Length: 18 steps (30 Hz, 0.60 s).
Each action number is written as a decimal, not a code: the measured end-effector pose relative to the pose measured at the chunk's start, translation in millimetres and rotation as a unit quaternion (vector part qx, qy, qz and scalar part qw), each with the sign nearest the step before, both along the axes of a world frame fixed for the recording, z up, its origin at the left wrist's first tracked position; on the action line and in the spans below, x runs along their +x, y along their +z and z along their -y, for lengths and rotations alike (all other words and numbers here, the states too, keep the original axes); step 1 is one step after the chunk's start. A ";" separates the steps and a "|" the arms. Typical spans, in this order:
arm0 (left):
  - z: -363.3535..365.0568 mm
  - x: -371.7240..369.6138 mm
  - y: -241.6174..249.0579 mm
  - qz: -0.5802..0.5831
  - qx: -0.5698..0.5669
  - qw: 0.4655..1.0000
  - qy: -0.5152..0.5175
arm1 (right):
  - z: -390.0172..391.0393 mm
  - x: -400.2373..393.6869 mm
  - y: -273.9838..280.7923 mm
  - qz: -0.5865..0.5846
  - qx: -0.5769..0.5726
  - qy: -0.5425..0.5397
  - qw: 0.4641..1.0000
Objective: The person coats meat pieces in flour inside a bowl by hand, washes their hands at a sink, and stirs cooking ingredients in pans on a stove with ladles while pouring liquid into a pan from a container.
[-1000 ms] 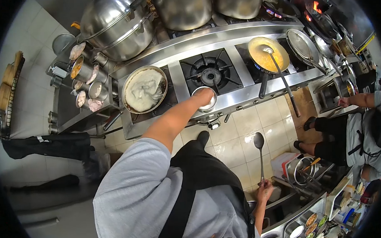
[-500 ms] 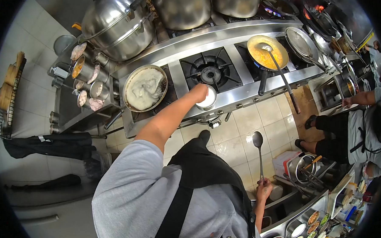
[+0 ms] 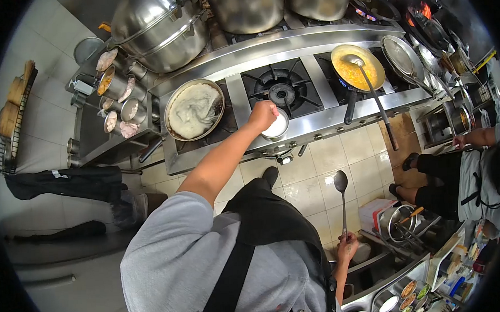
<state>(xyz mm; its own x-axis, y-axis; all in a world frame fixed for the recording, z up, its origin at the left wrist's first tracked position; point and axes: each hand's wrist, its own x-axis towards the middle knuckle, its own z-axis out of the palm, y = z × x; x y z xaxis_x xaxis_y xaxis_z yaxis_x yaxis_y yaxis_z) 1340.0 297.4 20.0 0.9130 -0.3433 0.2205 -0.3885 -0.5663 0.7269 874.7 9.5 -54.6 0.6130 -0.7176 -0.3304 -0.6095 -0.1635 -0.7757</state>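
Note:
My left hand (image 3: 264, 116) is closed in a fist just above and left of a small round metal container (image 3: 276, 135) holding white contents. What its fingers hold, if anything, is hidden. The container stands on the stove's front ledge, before an unlit burner (image 3: 281, 94). Down at the right, my right hand (image 3: 347, 245) is wrapped round the handle of a long metal spoon (image 3: 341, 181), its bowl pointing up and away from me. To the left of my left hand sits a frying pan (image 3: 195, 110) with a pale, foamy mixture.
A second pan (image 3: 360, 67) with yellow food and a ladle (image 3: 371, 89) resting in it sits over a flame. Big steel pots (image 3: 246, 11) line the back. Metal cups (image 3: 113, 84) stand at left. A co-worker (image 3: 467, 180) stands at right, near food trays (image 3: 401, 300).
My left hand has lifted out of the small container and shifted slightly left, its fingers now closed above the rim. My right hand still holds the spoon. The whole view has shifted slightly.

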 end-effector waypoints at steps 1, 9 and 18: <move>0.0 -1.3 2.4 0.003 -0.020 1.000 0.004 | -1.4 0.7 2.4 0.001 0.001 0.004 1.000; -1.1 -20.9 -46.5 -0.063 0.002 0.997 0.046 | 10.6 -9.1 -22.3 0.027 0.015 0.011 0.999; -13.4 -57.4 -44.3 0.059 -0.035 0.956 0.286 | 16.0 -12.1 2.6 0.018 0.016 0.031 0.999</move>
<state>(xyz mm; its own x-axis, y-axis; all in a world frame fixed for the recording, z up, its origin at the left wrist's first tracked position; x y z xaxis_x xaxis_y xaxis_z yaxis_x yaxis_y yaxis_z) 1282.5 310.8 -24.3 0.9140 0.2243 0.3381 -0.1113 -0.6629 0.7404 862.7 -6.5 -52.0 0.6681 -0.6674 -0.3289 -0.5701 -0.1752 -0.8027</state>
